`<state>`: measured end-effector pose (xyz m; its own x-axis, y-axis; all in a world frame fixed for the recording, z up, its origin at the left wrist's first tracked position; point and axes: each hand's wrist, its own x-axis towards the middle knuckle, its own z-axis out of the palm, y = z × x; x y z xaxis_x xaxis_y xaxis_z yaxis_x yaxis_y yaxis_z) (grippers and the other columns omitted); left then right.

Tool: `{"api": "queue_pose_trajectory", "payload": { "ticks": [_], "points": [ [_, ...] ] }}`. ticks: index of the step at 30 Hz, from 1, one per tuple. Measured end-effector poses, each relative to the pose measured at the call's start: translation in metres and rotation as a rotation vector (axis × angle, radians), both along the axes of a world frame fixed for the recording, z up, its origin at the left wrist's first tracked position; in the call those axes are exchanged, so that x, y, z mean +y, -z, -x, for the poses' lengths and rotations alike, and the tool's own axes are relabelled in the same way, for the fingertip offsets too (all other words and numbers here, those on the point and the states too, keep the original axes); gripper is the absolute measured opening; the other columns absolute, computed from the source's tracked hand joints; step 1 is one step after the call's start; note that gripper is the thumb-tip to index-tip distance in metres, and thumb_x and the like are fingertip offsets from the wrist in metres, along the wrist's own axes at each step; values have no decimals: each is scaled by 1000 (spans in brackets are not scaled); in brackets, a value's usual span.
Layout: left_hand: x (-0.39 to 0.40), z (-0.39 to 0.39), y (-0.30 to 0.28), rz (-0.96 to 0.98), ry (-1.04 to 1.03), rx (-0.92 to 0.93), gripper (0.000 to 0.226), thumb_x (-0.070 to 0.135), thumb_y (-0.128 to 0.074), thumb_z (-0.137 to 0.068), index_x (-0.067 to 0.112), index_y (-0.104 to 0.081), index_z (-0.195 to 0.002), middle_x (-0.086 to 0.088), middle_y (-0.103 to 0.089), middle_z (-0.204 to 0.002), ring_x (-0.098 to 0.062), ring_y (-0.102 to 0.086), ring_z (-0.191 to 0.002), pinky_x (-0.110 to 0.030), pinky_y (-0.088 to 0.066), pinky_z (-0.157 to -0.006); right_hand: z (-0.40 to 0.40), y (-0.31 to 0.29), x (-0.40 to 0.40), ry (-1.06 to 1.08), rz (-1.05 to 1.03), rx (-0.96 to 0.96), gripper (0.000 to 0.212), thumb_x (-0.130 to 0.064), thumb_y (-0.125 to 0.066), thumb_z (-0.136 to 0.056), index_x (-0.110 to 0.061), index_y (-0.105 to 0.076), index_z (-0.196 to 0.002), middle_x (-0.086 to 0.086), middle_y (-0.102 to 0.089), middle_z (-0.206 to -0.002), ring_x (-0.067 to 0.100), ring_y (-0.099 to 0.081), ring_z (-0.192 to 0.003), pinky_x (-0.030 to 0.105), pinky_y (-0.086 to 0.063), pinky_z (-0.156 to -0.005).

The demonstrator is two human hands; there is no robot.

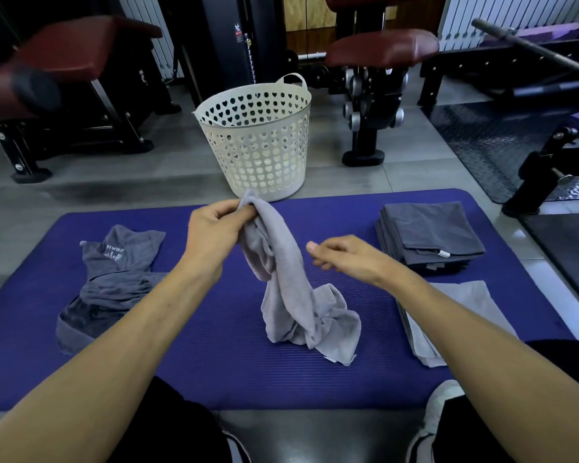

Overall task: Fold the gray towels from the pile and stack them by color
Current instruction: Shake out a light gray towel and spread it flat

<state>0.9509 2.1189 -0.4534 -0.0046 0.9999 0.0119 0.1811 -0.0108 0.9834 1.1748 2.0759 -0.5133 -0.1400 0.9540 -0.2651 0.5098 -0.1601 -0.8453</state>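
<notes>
My left hand (214, 233) pinches the top corner of a light gray towel (295, 295), which hangs crumpled with its lower end bunched on the purple mat (214, 369). My right hand (345, 257) hovers just right of the towel with loosely curled fingers and holds nothing. A pile of unfolded dark gray towels (114, 279) lies on the mat's left side. At the far right sits a stack of folded dark gray towels (428, 233). Nearer me, partly under my right forearm, is a stack of folded light gray towels (472, 302).
A cream plastic basket (258, 142) with heart-shaped holes stands on the floor just beyond the mat. Gym benches and machines (378, 78) fill the background. A black rubber floor mat (482, 142) lies at the right. My knees and a white shoe (438, 409) are at the bottom.
</notes>
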Motion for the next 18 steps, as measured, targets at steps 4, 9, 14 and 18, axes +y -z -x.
{"api": "queue_pose_trajectory", "payload": {
  "ticks": [4, 9, 14, 18],
  "points": [
    [3, 8, 3, 39, -138, -45, 7, 21, -73, -85, 17, -78, -81, -2, -76, -80, -10, -71, -74, -28, -55, -70, 10, 4, -8, -58, 24, -94, 56, -79, -59, -74, -29, -71, -96, -11, -71, -95, 6, -66, -93, 28, -52, -85],
    [7, 10, 7, 120, -225, -93, 9, 18, -74, -83, 11, -76, -78, -13, -75, -84, -20, -71, -73, -43, -62, -74, 39, 25, -22, -151, 80, -297, 53, -74, -71, -66, -26, -61, -86, -12, -65, -86, 6, -62, -79, 28, -54, -72],
    [13, 11, 9, 152, -247, -104, 9, 16, -74, -81, 7, -75, -82, -18, -74, -89, -23, -71, -74, -46, -62, -75, 51, 55, -19, -103, -43, -401, 22, -33, -68, -84, -26, -49, -77, -6, -61, -80, 17, -60, -74, 40, -54, -72],
    [17, 14, 11, 173, -268, -89, 8, 15, -73, -82, 7, -75, -85, -15, -75, -90, -25, -74, -80, -45, -62, -74, 36, 57, -9, 36, -122, -323, 10, -10, -60, -88, -9, -57, -78, 8, -63, -75, 30, -63, -71, 45, -53, -66]
  ]
}}
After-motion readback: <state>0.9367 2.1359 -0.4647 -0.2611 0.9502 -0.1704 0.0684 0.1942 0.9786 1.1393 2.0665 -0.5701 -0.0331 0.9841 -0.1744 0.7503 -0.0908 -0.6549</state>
